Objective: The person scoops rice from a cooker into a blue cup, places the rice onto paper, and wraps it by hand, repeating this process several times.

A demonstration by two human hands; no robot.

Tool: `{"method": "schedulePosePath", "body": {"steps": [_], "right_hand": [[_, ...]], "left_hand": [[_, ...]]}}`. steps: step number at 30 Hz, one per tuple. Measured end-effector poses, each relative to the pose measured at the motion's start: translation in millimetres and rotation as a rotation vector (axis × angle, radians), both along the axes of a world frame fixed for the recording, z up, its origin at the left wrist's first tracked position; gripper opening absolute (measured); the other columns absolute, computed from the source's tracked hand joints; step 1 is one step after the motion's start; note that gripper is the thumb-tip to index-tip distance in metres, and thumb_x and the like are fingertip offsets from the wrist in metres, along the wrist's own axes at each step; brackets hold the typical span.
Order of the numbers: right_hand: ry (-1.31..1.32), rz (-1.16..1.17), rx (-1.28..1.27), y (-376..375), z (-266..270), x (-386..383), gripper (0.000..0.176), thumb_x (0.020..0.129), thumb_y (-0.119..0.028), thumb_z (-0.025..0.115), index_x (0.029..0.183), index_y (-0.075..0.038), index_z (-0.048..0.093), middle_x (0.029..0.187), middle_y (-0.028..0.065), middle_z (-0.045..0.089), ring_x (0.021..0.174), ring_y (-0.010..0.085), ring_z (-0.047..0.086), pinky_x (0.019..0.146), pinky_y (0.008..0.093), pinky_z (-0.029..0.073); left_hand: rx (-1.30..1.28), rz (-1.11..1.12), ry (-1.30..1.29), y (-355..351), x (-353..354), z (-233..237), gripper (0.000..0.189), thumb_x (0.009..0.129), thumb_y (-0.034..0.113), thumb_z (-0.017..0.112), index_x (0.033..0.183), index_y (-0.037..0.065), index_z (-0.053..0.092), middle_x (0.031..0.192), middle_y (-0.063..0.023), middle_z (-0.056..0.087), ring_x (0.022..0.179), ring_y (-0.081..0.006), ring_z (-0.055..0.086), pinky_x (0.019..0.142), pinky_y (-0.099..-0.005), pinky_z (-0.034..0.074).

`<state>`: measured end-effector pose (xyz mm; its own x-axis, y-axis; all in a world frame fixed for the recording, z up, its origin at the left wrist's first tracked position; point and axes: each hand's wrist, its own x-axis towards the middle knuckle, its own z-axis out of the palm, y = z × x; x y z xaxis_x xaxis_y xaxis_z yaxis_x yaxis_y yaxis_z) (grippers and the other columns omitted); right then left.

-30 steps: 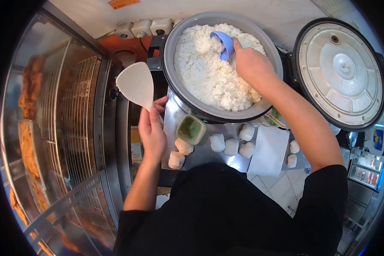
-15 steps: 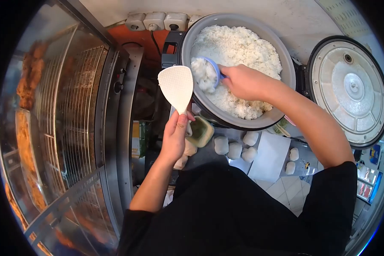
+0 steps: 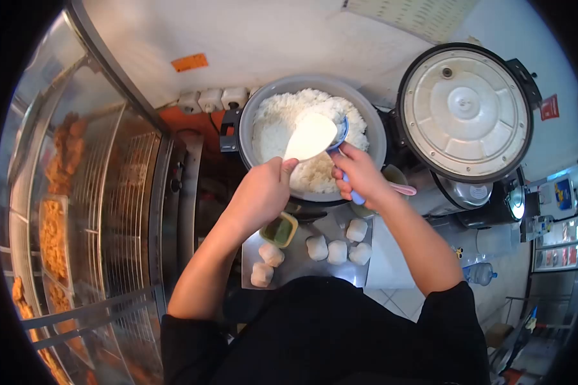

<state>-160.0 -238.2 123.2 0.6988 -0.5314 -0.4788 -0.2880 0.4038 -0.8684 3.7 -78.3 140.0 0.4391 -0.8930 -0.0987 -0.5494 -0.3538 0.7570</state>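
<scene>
"Left hand (image 3: pixel 263 191) closed round the white paddle (image 3: pixel 313 136), right hand (image 3: pixel 361 174) gripping the blue scoop (image 3: pixel 354 191), both over the rice (image 3: pixel 273 123)!"
"Elbow room?"
"I've got open rice toward the pot's left rim (image 3: pixel 246 131); the lid (image 3: pixel 464 106) crowds the right."

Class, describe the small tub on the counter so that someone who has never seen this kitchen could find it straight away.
Find the big round pot of white rice, then look at the metal counter in front of it. Near the left hand sits a small, squarish tub. Unlike the pale, rounded lumps nearby, it is open-topped and green inside.
</scene>
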Motion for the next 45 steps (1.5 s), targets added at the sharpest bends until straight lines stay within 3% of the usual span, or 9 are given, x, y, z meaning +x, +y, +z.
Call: {"method": "schedulePosePath", "body": {"steps": [3,8,16,18,21,33,38,42,45], "right_hand": [[-0.014,-0.018,-0.308,3,-5,1,0.033,0.109,-0.021,0.051,0.141,-0.012,0.053,0.073,-0.0013,0.050,0.044,0.0075,0.044,0.042,0.0268,0.038],[0.065,0.026,-0.536,-5,-7,9,0.050,0.105,-0.014,0.051,0.155,-0.011,0.045,0.073,0.0069,0.059,0.046,0.0161,0.054,0.047,0.0359,0.046],[0.175,0.055,-0.699,-18,-13,26,0.038,0.102,-0.015,0.053,0.138,-0.005,0.054,0.070,0.0112,0.063,0.049,0.0213,0.059,0.049,0.0384,0.048],[0.173,0.051,-0.627,-21,-14,29,0.035,0.102,-0.015,0.053,0.135,-0.004,0.056,0.069,0.0100,0.062,0.049,0.0206,0.058,0.048,0.0380,0.047],[0.149,0.032,-0.501,-21,-13,29,0.028,0.102,-0.016,0.054,0.127,-0.004,0.058,0.070,0.0051,0.057,0.049,0.0156,0.054,0.045,0.0345,0.044],[-0.233,-0.121,0.087,-4,7,-46,0.026,0.108,-0.022,0.051,0.133,-0.019,0.052,0.077,-0.0020,0.051,0.049,0.0049,0.042,0.042,0.0238,0.034],[-0.276,-0.136,0.189,-7,2,-123,0.031,0.112,-0.034,0.042,0.106,-0.007,0.056,0.077,0.0046,0.060,0.044,0.0061,0.043,0.040,0.0236,0.033],[-0.327,-0.260,0.182,10,-25,-243,0.030,0.110,-0.034,0.048,0.101,-0.007,0.056,0.076,0.0050,0.059,0.049,0.0104,0.049,0.047,0.0275,0.040],[-0.357,-0.394,0.132,29,-45,-315,0.031,0.110,-0.033,0.050,0.108,-0.006,0.062,0.074,0.0043,0.058,0.053,0.0114,0.054,0.052,0.0254,0.042]], "left_hand": [[0.108,-0.078,-0.053,-24,5,-4,0.056,0.114,0.038,0.040,0.102,-0.010,0.066,0.087,-0.0325,0.068,0.089,-0.0488,0.068,0.083,-0.0493,0.051],[0.280,-0.075,0.230,-52,14,5,0.063,0.113,0.048,0.040,0.122,-0.009,0.066,0.063,-0.0036,0.048,0.048,-0.0169,0.045,0.046,-0.0379,0.043],[0.372,-0.029,0.184,-87,21,18,0.063,0.113,0.049,0.036,0.138,-0.005,0.057,0.066,-0.0076,0.049,0.050,-0.0218,0.046,0.049,-0.0407,0.046],[0.292,-0.115,-0.035,-91,20,10,0.047,0.111,0.032,0.036,0.140,0.005,0.061,0.105,-0.0231,0.073,0.076,-0.0366,0.074,0.060,-0.0470,0.059],[0.366,-0.115,-0.204,-103,24,10,0.047,0.110,0.027,0.036,0.150,0.015,0.056,0.115,-0.0226,0.073,0.094,-0.0386,0.076,0.076,-0.0493,0.062],[0.400,0.160,-0.567,-87,28,6,0.045,0.103,0.035,0.057,0.127,-0.001,0.068,0.135,-0.0188,0.069,0.123,-0.0361,0.068,0.101,-0.0476,0.056],[0.006,0.137,-1.341,-62,8,-1,0.033,0.096,0.024,0.063,0.121,0.004,0.069,0.137,-0.0188,0.058,0.126,-0.0384,0.054,0.107,-0.0577,0.041],[-0.613,-0.115,-0.752,-10,-117,-3,0.011,0.088,0.005,0.071,0.098,0.004,0.064,0.099,-0.0144,0.063,0.097,-0.0370,0.060,0.088,-0.0477,0.047],[-0.323,-0.470,-0.009,18,-216,-71,0.006,0.093,-0.001,0.065,0.099,0.000,0.064,0.091,-0.0177,0.065,0.085,-0.0374,0.066,0.077,-0.0451,0.053]]}}
